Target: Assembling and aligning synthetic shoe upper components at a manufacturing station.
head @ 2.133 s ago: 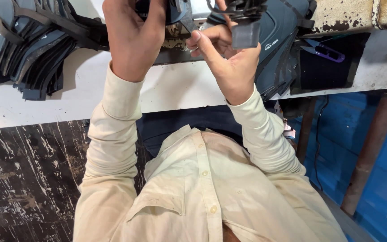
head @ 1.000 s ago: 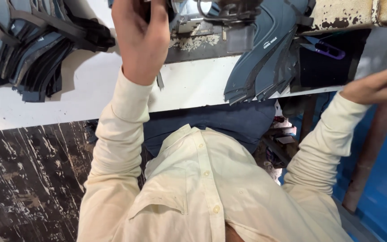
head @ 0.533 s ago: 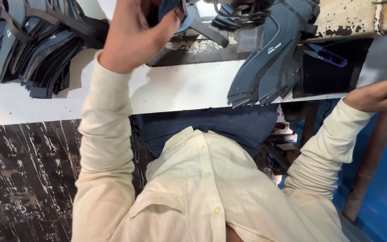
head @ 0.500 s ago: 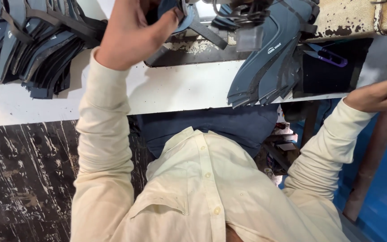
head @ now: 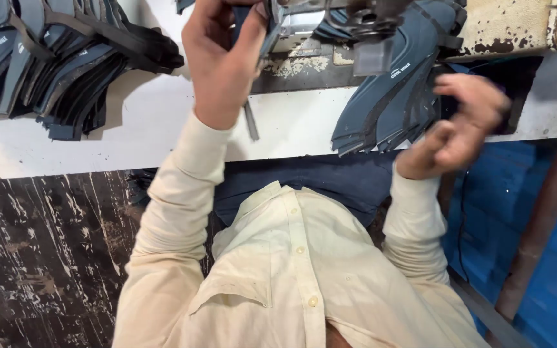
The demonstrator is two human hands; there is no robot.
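Cream-sleeved, a worker is leaning over a white bench [head: 162, 129]. The right hand [head: 456, 125], blurred and holding nothing, is curling loosely beside a stack of grey-blue shoe straps [head: 388, 103]. Farther off, the left hand [head: 224, 61] is gripping a strap piece [head: 253, 38] near a metal machine [head: 369, 26], while more straps [head: 53, 64] are lying far left.

grey strap piece [head: 260, 48] | upright | above white bench edge
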